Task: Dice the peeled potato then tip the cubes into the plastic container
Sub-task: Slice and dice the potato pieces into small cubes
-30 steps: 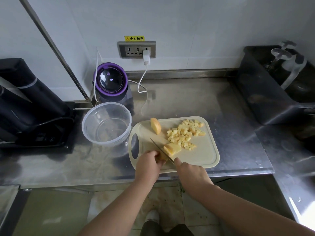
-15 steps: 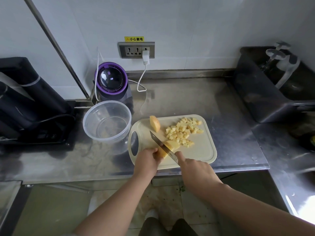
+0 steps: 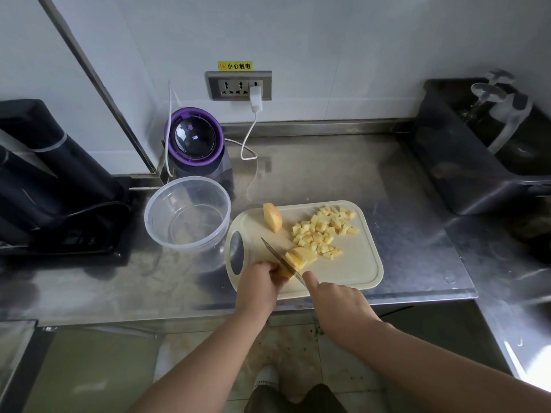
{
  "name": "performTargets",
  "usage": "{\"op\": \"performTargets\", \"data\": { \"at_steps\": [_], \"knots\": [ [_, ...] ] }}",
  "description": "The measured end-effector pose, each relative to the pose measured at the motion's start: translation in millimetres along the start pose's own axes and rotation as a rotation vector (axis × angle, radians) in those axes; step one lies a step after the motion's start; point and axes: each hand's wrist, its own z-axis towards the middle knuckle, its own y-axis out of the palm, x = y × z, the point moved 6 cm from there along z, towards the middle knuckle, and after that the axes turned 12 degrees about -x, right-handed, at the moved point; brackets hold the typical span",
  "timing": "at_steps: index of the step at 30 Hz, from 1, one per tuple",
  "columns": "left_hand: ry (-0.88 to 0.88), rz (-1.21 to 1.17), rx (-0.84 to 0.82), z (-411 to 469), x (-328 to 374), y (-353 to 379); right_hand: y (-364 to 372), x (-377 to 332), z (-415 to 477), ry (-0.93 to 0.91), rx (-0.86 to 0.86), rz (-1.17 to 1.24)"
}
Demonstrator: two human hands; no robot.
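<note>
At the front edge of the bench [image 3: 328, 174], a pale cutting board [image 3: 351, 269] is laid, with its handle hole turned to the left. On the board's near left part, a potato chunk [image 3: 301, 257] is held down by the left hand [image 3: 259, 286], whose fingers are curled over it. The knife [image 3: 280, 257] is gripped in the right hand [image 3: 337, 302]. Its handle is hidden inside the closed fist, and the forefinger is laid along the back of the blade. The blade is set slantwise into the chunk, with the tip pointed away and to the left. A heap of cubes [image 3: 322, 231] is spread toward the board's far right corner, and a separate potato wedge [image 3: 272, 217] is stood near its far edge. The plastic container [image 3: 187, 216] is placed just beside the board's left end, apart from the cubes. Behind it, toward the bench's back edge, a purple-rimmed appliance [image 3: 195, 141] is stood, and a white charger [image 3: 255, 98] is plugged into the wall socket [image 3: 232, 86].
</note>
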Motion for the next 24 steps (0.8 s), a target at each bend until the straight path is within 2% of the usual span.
{"op": "performTargets", "data": {
  "at_steps": [7, 12, 20, 24],
  "knots": [
    [-0.003, -0.006, 0.020, 2, -3, 1, 5, 1, 15, 0.016, -0.036, 0.018],
    [0.008, 0.019, -0.005, 3, -2, 1, -7, 3, 5, 0.022, 0.018, 0.046],
    [0.006, -0.063, -0.020, -1, -6, 2, -11, 4, -8, 0.023, 0.027, 0.044],
    [-0.033, -0.176, -0.043, -1, -9, 4, -8, 0, -8, 0.013, 0.009, 0.045]
  ]
}}
